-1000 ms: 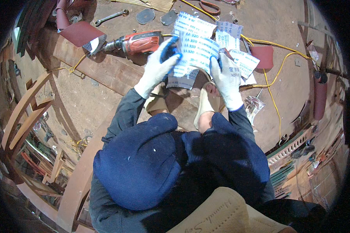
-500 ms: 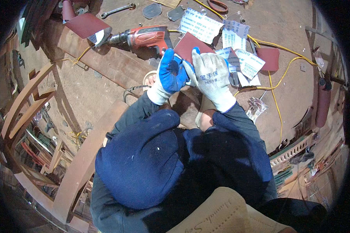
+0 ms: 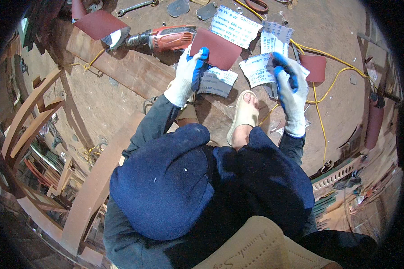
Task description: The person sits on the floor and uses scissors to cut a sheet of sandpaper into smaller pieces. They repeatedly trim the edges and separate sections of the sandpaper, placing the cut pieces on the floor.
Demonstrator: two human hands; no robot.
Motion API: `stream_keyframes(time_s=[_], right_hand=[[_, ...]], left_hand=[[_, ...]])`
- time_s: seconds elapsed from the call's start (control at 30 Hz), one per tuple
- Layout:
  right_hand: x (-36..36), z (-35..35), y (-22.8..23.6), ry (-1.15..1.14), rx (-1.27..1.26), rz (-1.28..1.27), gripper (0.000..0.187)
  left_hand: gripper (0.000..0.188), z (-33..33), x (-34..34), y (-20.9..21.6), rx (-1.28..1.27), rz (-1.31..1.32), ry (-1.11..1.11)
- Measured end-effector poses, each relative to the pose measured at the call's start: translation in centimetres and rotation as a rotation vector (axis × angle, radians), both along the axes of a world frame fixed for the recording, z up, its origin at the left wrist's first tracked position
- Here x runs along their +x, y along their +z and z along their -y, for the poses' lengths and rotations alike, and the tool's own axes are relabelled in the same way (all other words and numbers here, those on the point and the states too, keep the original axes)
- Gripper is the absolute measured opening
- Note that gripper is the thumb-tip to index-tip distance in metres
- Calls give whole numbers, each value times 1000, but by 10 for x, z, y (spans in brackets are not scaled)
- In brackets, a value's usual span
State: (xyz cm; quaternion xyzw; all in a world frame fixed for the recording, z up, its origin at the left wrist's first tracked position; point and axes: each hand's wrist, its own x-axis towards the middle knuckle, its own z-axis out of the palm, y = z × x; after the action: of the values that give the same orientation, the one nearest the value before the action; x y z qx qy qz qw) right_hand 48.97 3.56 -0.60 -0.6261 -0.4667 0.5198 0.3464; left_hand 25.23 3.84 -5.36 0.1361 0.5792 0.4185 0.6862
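My left hand, in a white and blue work glove, is closed on a reddish-brown piece of sandpaper, its grit side up. Just below that piece, a sandpaper piece with a printed white back shows; whether the same hand holds it I cannot tell. My right hand, gloved alike, is closed on the edge of a curved, white-backed sandpaper piece, partly hidden by its fingers. More white-backed sandpaper lies beyond the hands.
A red power drill lies to the left, beside a folded sandpaper sheet. A wrench is farther off. Yellow cord runs across the floor on the right. Curved wooden parts stand at left. My sandalled foot is below the hands.
My hands have moved apart, the left slightly left and the right to the right. The left now has the reddish-brown sandpaper raised; the right has taken hold of a white-backed piece.
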Motion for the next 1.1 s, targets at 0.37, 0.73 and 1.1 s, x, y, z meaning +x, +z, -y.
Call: stream_keyframes(time_s=[0.37, 0.73, 1.1], right_hand=[[-29, -1, -51, 66, -404, -296, 31], [-64, 27, -60, -235, -337, -364, 41], [-61, 25, -70, -186, -502, -450, 15]], left_hand=[[18, 11, 22, 18, -121, 233, -74], [25, 33, 23, -15, 69, -106, -160], [32, 38, 19, -10, 62, -380, -440]])
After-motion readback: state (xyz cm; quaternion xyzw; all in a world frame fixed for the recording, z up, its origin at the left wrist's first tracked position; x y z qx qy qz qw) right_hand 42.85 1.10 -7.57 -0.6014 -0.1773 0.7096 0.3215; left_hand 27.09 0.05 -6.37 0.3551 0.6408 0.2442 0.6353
